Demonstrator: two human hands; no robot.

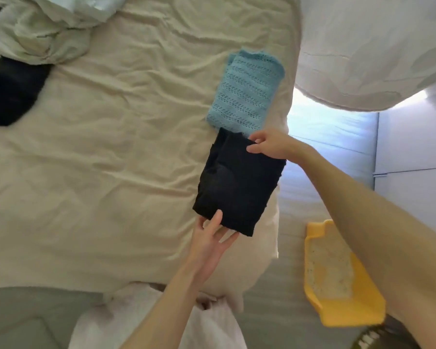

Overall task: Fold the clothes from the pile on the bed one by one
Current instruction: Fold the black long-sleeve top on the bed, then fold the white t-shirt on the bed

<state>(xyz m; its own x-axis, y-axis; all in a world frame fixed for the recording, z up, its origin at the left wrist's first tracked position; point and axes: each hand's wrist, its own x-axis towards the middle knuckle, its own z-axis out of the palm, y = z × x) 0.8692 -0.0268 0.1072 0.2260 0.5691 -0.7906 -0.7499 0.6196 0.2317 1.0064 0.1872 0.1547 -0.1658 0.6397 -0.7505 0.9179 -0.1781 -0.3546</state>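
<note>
A: Clothes (pixel 18 49) in the pile lie at the far left corner of the bed (pixel 111 159): some pale green cloth, crumpled, with a dark garment (pixel 10 94) just beside it and partly under it.

B: And the piece in the hands?

A: It is a black garment (pixel 239 182), already folded to a compact rectangle. It lies near the right edge of the bed, and its far end touches a folded light blue knit (pixel 247 91), maybe a little over it.

B: How does the left hand (pixel 212 240) stand?

A: It is at the near corner of the black garment. The thumb lies on top of the cloth and the other fingers are spread and go under the edge, so it holds that corner between thumb and fingers.

B: And the right hand (pixel 269 147)?

A: It is at the far right corner. The fingers are bent and they pinch the edge of the black cloth there.

B: What else is around?

A: A white duvet (pixel 363 51) is bunched at the upper right. On the floor, to the right of the bed, stands a yellow tray (pixel 342 313) with a pale grainy filling. White fabric (pixel 141 318) is at the bottom, near the person.
</note>
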